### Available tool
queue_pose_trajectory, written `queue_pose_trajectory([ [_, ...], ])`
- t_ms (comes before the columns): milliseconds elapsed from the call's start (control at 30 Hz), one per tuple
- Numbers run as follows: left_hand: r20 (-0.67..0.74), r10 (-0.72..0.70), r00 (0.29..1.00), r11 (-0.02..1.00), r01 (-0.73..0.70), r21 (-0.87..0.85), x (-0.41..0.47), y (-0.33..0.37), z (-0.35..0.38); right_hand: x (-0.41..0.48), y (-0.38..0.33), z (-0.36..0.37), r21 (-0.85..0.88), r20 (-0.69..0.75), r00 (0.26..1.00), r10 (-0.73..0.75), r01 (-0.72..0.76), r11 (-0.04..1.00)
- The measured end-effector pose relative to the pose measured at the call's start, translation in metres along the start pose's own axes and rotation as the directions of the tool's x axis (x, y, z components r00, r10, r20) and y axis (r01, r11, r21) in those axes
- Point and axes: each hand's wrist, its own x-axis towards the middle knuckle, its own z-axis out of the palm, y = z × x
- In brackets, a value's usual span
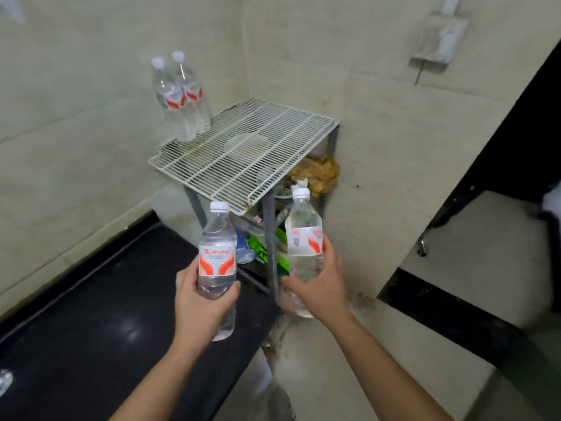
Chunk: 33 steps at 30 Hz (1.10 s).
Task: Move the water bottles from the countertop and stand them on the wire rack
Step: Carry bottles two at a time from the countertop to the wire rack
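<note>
Scene: A person faces a white wire rack (273, 132) in a tiled corner, holding a capped Wahaha water bottle in each hand.
Left hand: The left hand (200, 302) is wrapped round the lower body of the left bottle (218, 256), with the thumb across the front. The bottle is upright over the end of the black countertop (91, 314), below the rack's near edge.
Right hand: The right hand (318, 287) grasps the right bottle (303, 238) below its label. This bottle leans slightly left, in front of the rack's near leg and short of the shelf.
Already shelved: The nearer shelved bottle (174, 101) and the farther shelved bottle (192, 92) stand just beside each other at the rack's far left corner. The rest of the grid is bare.
Step in hand: By appearance, both bottles are being carried up to the shelf and neither is placed yet.
Doing it well: Lift each base clear of the raised near rim before moving inward. Straighten the right bottle first. Set each base flat across several wires, near the standing pair without knocking it. Let go only once the bottle rests steady.
Risk: A base that lands between wires may rock and topple its neighbours.
Below the shelf: A yellow-brown bundle (318, 174) and a green packet (261, 250) lie among clutter.
</note>
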Motion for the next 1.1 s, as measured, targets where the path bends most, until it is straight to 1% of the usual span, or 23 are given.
queue_pose_trajectory([
  [33, 0.013, 0.013, 1.0, 1.0, -0.013, -0.021, 0.016, 0.004, 0.013, 0.018, 0.0, -0.005, -0.108, -0.015, 0.999, -0.033, 0.031, 0.994],
  [67, 0.027, 0.022, 0.999, 0.999, -0.021, -0.039, 0.032, 0.009, 0.024, 0.036, -0.001, -0.009, -0.175, -0.016, 0.998, -0.06, 0.056, 0.983],
  [100, 0.038, 0.026, 0.999, 0.998, -0.024, -0.061, 0.049, 0.014, 0.035, 0.055, -0.003, -0.012, -0.207, -0.007, 0.996, -0.084, 0.081, 0.975],
  [267, 0.083, 0.057, 0.995, 0.974, -0.037, -0.222, 0.13, 0.038, 0.083, 0.147, -0.024, -0.028, -0.223, 0.073, 0.984, -0.164, 0.176, 0.959],
  [400, 0.049, 0.059, 0.997, 0.958, -0.043, -0.282, 0.181, 0.065, 0.113, 0.206, -0.048, -0.039, -0.112, 0.033, 0.971, -0.236, 0.238, 0.965],
  [500, 0.005, 0.063, 0.998, 0.952, -0.058, -0.3, 0.218, 0.081, 0.137, 0.259, -0.069, -0.044, -0.024, 0.028, 0.967, -0.253, 0.253, 0.967],
  [600, -0.085, 0.078, 0.993, 0.955, -0.099, -0.278, 0.25, 0.096, 0.162, 0.316, -0.087, -0.045, -0.018, 0.083, 0.95, -0.301, 0.303, 0.953],
  [667, -0.158, 0.089, 0.983, 0.961, -0.127, -0.244, 0.271, 0.105, 0.179, 0.355, -0.096, -0.043, 0.049, 0.145, 0.931, -0.336, 0.332, 0.942],
  [700, -0.201, 0.092, 0.975, 0.965, -0.138, -0.224, 0.282, 0.111, 0.188, 0.375, -0.099, -0.042, 0.112, 0.192, 0.918, -0.347, 0.331, 0.937],
  [733, -0.244, 0.09, 0.966, 0.969, -0.142, -0.203, 0.292, 0.116, 0.197, 0.395, -0.103, -0.042, 0.196, 0.25, 0.905, -0.344, 0.3, 0.933],
  [800, -0.305, 0.068, 0.95, 0.978, -0.124, -0.166, 0.312, 0.128, 0.213, 0.432, -0.11, -0.04, 0.346, 0.363, 0.887, -0.284, 0.155, 0.925],
  [867, -0.358, 0.047, 0.932, 0.985, -0.102, -0.136, 0.328, 0.139, 0.226, 0.463, -0.119, -0.037, 0.405, 0.454, 0.864, -0.218, 0.018, 0.914],
  [900, -0.384, 0.044, 0.922, 0.988, -0.097, -0.12, 0.334, 0.143, 0.231, 0.477, -0.123, -0.034, 0.409, 0.494, 0.846, -0.202, -0.02, 0.913],
  [933, -0.41, 0.037, 0.911, 0.99, -0.088, -0.106, 0.339, 0.145, 0.236, 0.488, -0.127, -0.03, 0.405, 0.535, 0.82, -0.204, -0.037, 0.913],
  [1000, -0.463, 0.02, 0.886, 0.995, -0.063, -0.078, 0.347, 0.149, 0.241, 0.507, -0.132, -0.02, 0.359, 0.605, 0.766, -0.219, -0.017, 0.933],
  [1033, -0.485, 0.014, 0.874, 0.997, -0.05, -0.061, 0.35, 0.15, 0.242, 0.514, -0.133, -0.014, 0.326, 0.624, 0.749, -0.225, 0.012, 0.945],
  [1100, -0.498, 0.005, 0.867, 0.999, -0.026, -0.035, 0.355, 0.15, 0.242, 0.524, -0.135, -0.002, 0.308, 0.623, 0.742, -0.246, 0.057, 0.95],
])
